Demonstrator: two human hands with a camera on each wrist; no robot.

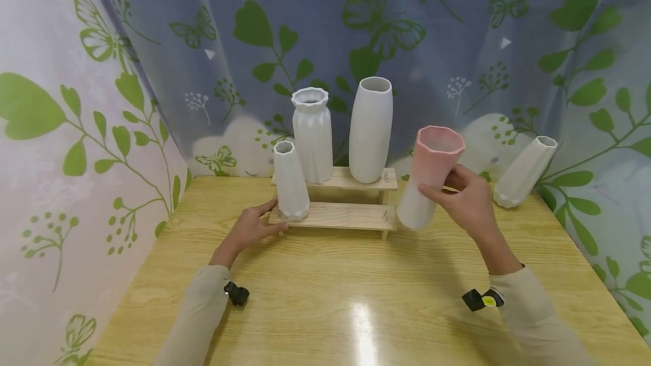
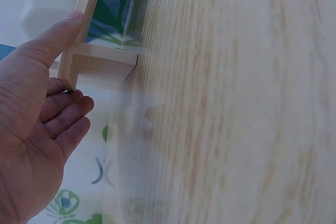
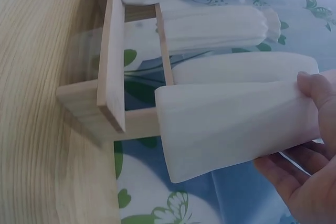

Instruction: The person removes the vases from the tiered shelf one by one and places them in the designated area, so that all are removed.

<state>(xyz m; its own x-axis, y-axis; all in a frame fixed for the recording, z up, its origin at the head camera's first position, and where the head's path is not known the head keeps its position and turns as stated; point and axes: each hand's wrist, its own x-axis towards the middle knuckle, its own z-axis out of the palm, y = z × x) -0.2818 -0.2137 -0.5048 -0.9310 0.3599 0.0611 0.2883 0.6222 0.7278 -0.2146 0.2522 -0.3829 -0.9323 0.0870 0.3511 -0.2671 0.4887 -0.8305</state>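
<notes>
My right hand grips a pink-and-white faceted vase near its pink upper part, thumb on the near side. The vase leans slightly, its white base in the air just right of the two-step wooden stand. At the stand's left end, my left hand holds the lower step, its thumb against the board and its other fingers around the end. A slim white vase stands on that step. On the upper step are a white vase with a flared, scalloped rim and a smooth, tall white vase.
Another white faceted vase stands at the right rear of the wood-grain table, near the curtain. Patterned curtains with leaves and butterflies enclose the back and sides.
</notes>
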